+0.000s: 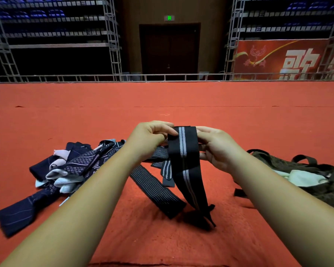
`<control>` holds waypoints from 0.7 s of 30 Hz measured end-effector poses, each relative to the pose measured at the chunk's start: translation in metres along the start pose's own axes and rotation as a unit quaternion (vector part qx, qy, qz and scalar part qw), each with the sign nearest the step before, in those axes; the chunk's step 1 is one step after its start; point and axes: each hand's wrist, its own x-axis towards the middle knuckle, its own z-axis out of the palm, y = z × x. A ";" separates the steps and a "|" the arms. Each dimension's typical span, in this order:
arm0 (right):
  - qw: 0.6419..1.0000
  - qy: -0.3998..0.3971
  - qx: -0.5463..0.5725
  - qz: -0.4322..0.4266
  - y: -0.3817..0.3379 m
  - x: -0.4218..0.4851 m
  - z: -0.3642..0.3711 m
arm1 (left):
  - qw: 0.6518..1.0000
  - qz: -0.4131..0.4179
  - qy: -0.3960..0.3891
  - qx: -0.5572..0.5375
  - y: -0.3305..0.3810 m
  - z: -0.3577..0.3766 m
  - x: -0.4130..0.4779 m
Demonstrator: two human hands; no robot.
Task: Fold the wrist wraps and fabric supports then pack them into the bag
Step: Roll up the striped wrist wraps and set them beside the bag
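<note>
Black striped wrist wrap (184, 157) hangs mid-frame, pinched by my left hand (150, 140) and right hand (218, 148); right fingertips hidden behind it.

Fabric pile (75, 162) is crowding the left, bag (326, 189) is blocking the right, carpet (162, 101) beyond is lying open.

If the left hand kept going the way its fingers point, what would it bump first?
The left hand points right and already pinches the black striped wrap; just behind that, probably the right hand.
</note>
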 end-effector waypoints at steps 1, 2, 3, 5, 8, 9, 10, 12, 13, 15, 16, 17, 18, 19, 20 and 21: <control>1.000 0.009 -0.002 -0.003 0.000 0.000 0.000 | 1.000 -0.003 0.005 0.003 0.000 0.000 0.000; 1.000 0.022 -0.003 -0.008 0.001 0.001 0.000 | 1.000 -0.009 0.011 -0.003 0.000 0.001 0.001; 0.999 0.035 -0.002 -0.014 0.001 0.000 0.001 | 1.000 -0.017 0.020 -0.016 -0.001 0.003 0.001; 0.998 0.055 -0.002 -0.030 0.002 -0.001 0.004 | 0.998 -0.049 0.017 -0.042 -0.005 0.008 0.001; 0.997 0.067 -0.001 -0.049 0.000 -0.004 0.007 | 0.994 -0.104 -0.037 -0.027 -0.014 0.015 -0.001; 0.996 0.072 0.008 -0.054 0.000 -0.005 0.008 | 0.993 -0.108 -0.046 -0.024 -0.015 0.017 -0.003; 0.995 0.077 0.021 -0.056 0.000 -0.005 0.008 | 0.993 -0.108 -0.046 -0.030 -0.014 0.018 -0.005; 0.994 0.074 0.056 -0.052 0.003 -0.005 0.009 | 0.990 -0.109 -0.027 -0.084 -0.013 0.019 -0.006; 0.995 0.067 0.064 -0.045 0.004 -0.007 0.010 | 0.988 -0.108 -0.016 -0.108 -0.012 0.020 -0.006; 0.998 0.060 0.006 -0.034 0.006 -0.012 0.011 | 0.988 -0.099 0.001 -0.121 -0.011 0.020 -0.005; 0.996 0.059 -0.057 -0.035 0.007 -0.014 0.010 | 0.989 -0.095 0.009 -0.116 -0.010 0.021 -0.005; 0.990 0.059 -0.121 -0.040 0.009 -0.017 0.010 | 0.990 -0.092 0.017 -0.105 -0.010 0.021 -0.004; 0.981 0.059 -0.180 -0.050 0.010 -0.018 0.009 | 0.991 -0.091 0.026 -0.096 -0.010 0.022 -0.003; 0.971 0.056 -0.224 -0.058 0.010 -0.020 0.010 | 0.991 -0.090 0.035 -0.091 -0.010 0.022 -0.003; 0.966 0.052 -0.247 -0.058 0.010 -0.020 0.011 | 0.991 -0.088 0.043 -0.090 -0.010 0.023 -0.003; 0.967 0.049 -0.246 -0.048 0.008 -0.020 0.013 | 0.991 -0.085 0.050 -0.090 -0.010 0.023 -0.003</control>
